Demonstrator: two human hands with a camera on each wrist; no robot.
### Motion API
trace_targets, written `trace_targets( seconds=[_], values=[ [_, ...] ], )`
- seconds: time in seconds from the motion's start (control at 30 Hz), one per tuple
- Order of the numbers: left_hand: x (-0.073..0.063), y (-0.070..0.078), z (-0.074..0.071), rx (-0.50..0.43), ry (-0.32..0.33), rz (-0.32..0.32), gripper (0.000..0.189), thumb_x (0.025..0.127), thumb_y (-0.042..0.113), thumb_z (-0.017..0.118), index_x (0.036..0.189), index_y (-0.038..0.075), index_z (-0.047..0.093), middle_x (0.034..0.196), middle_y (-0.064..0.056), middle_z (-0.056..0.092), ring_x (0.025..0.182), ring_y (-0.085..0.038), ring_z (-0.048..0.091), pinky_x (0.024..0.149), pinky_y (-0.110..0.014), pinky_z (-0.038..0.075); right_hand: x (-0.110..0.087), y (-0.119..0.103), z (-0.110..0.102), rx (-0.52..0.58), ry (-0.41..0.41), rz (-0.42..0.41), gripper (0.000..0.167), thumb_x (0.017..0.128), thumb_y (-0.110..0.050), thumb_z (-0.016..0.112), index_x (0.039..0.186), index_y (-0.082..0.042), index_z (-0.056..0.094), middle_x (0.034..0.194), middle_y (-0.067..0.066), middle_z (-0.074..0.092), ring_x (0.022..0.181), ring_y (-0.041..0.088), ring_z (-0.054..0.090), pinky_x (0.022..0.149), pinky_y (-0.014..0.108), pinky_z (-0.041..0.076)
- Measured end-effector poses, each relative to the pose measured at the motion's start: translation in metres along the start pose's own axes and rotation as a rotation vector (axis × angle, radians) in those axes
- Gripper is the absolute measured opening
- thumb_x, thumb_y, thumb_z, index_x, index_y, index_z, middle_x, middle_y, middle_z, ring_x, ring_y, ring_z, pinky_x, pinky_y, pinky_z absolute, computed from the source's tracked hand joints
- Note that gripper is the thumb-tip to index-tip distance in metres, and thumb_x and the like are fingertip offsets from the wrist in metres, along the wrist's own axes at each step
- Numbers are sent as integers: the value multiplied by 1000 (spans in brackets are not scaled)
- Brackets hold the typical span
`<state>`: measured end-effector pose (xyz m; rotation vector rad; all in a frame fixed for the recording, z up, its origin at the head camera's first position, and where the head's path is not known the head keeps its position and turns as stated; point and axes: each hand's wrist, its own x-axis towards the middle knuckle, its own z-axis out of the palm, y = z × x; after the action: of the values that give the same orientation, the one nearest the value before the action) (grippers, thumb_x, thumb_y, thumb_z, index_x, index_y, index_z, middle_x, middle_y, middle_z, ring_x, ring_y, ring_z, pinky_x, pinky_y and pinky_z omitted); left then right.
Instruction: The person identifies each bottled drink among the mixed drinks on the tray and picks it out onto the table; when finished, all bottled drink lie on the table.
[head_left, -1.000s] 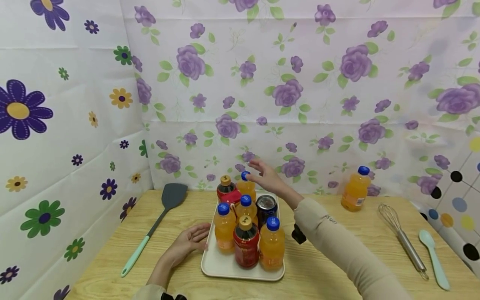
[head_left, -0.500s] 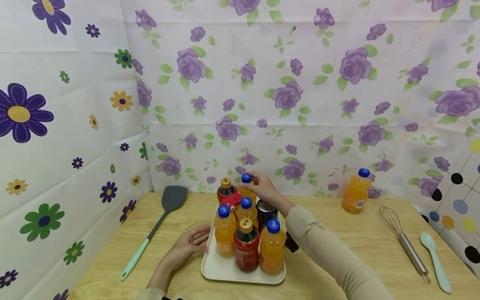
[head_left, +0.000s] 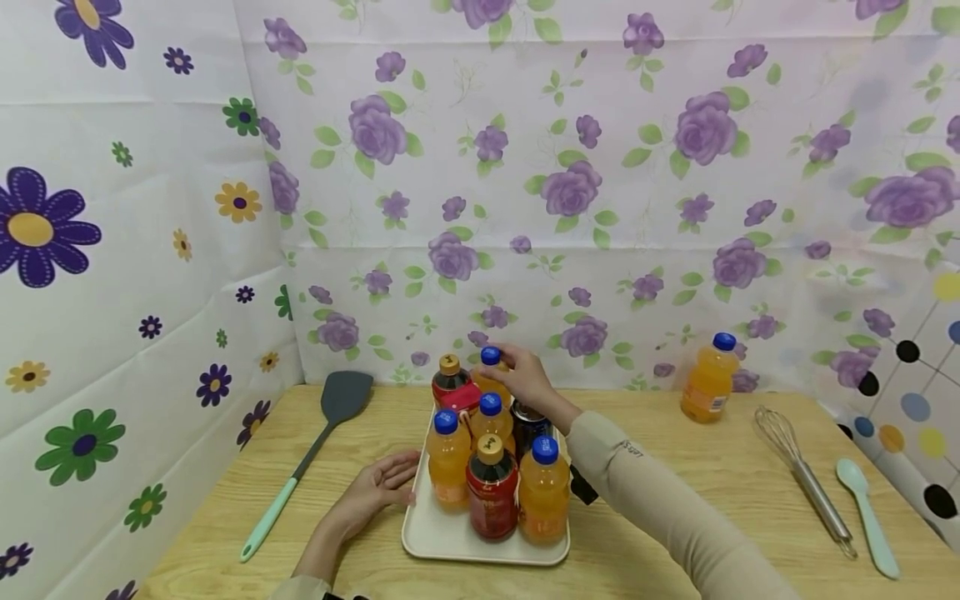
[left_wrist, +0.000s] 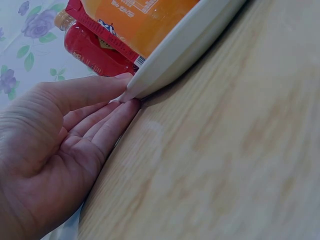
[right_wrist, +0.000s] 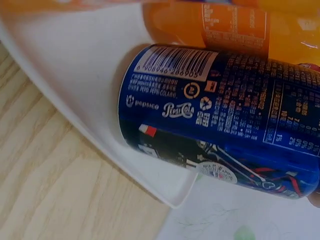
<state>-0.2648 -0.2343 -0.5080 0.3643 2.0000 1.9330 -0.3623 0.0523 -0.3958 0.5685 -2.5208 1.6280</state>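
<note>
A cream tray (head_left: 450, 546) bears several bottles and a can. My left hand (head_left: 375, 492) is at the tray's left side, fairly straight fingers and thumb touching its rim, as the left wrist view also shows. My right hand (head_left: 528, 379) grips the neck, just below the blue cap, of the rear orange drink bottle (head_left: 486, 385). Below that hand stands a dark blue Pepsi can (right_wrist: 215, 115). Nearer are more orange drink bottles (head_left: 545, 500) and a red-labelled dark drink bottle (head_left: 492, 496); another gold-capped one (head_left: 448, 375) stands at the back left, beside a red packet (head_left: 461, 398).
A grey spatula with a mint handle (head_left: 330, 433) lies left of the tray. On the right are a lone orange drink bottle (head_left: 708, 379), a whisk (head_left: 806, 483) and a mint spoon (head_left: 868, 521). Flowered sheets (head_left: 465, 167) hang behind and at the left.
My right hand has come down from above the rear orange drink bottle and now grips it near its cap. The left hand has stayed at the tray's side.
</note>
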Motion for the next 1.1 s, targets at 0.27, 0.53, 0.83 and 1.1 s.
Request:
trace_targets(
  seconds=[0.27, 0.53, 0.83, 1.1],
  values=[
    [0, 0, 0, -3, 7, -15, 78, 86, 1, 69, 150, -8, 26, 156, -30, 27, 143, -32, 38, 102, -23, 51, 1, 0, 4, -20, 44, -19, 44, 90, -19, 71, 130, -4, 61, 117, 13, 72, 102, 23, 67, 90, 32, 57],
    [0, 0, 1, -3, -1, -18, 77, 86, 2, 70, 150, -7, 27, 156, -29, 28, 144, -34, 36, 103, -23, 51, 2, 3, 4, -12, 56, -16, 43, 88, -18, 72, 128, -6, 63, 115, 13, 73, 108, 25, 68, 95, 38, 57],
    [-5, -1, 1, -1, -13, 2, 77, 87, 2, 69, 150, -10, 25, 155, -32, 26, 142, -31, 40, 102, -22, 51, -1, 4, 3, 42, 82, -3, 43, 89, -18, 71, 129, -4, 63, 120, 14, 70, 116, 27, 65, 98, 42, 56],
    [-1, -2, 1, -21, 3, -5, 76, 87, 1, 69, 150, -7, 27, 155, -30, 28, 144, -36, 34, 103, -24, 51, 0, -1, -2, 57, 83, -18, 46, 89, -19, 71, 131, -3, 61, 122, 15, 69, 118, 28, 64, 95, 41, 57]
  ],
)
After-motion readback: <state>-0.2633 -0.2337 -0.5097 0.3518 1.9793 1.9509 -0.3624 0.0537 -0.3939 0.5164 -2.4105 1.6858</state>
